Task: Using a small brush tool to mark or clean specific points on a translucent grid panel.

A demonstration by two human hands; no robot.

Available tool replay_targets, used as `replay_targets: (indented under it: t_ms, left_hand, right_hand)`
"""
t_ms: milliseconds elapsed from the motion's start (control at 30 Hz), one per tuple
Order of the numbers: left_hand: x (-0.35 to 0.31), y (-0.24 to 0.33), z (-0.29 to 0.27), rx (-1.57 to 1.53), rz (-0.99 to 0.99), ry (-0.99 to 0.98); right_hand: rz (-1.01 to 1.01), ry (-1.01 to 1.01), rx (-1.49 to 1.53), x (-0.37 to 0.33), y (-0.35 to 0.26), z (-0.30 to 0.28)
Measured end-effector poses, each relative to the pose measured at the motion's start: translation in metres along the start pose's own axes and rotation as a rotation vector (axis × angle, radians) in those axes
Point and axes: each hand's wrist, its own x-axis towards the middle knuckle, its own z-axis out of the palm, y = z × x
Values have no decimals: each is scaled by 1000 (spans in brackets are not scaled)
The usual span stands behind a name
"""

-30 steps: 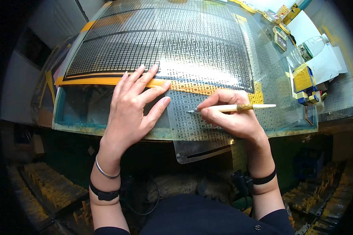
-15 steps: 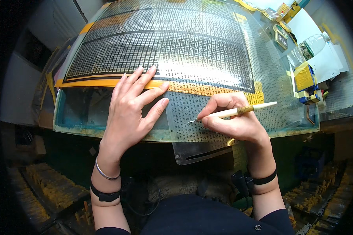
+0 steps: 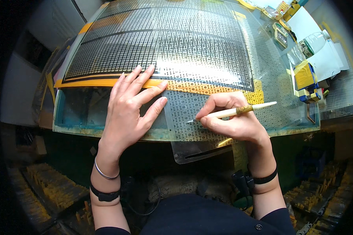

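My left hand (image 3: 129, 103) lies flat with its fingers spread. Its fingertips press on the black grid-patterned film (image 3: 110, 51) and on the orange-yellow tape (image 3: 94, 82) along the near edge. My right hand (image 3: 233, 117) pinches a slim, pen-like tool (image 3: 227, 113) with a cream handle and a yellowish wrap. Its thin pointed tip reaches left over a clear film (image 3: 184, 109) printed with small dark marks. That clear film overlaps the grid film and hangs past the near table edge, where a dark slot (image 3: 200, 155) shows. Whether the tip touches the film, I cannot tell.
The sheets lie on a glass-topped table (image 3: 86, 127) with a greenish near edge. At the right are a blue and yellow block-shaped thing (image 3: 306, 80), a clear plastic bottle (image 3: 313, 43) and white paper (image 3: 325, 66). Below, racks (image 3: 55, 184) of yellowish pieces flank me.
My left hand has shifted very slightly left, along with the films under it. My right hand keeps its pinch on the tool, nearly still.
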Motion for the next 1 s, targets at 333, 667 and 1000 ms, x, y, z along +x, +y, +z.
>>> replay_targets:
  t_ms: [333,667,1000]
  left_hand:
    - [0,-1,0,-2,4,-3]
    - [3,-2,7,120,-34,20]
    - [2,-2,9,130,-40,1]
  right_hand:
    - [5,-50,-32,-1,-3,-3]
    - [54,107,268,5,-5,1]
    - [-135,211,-69,2,13,11]
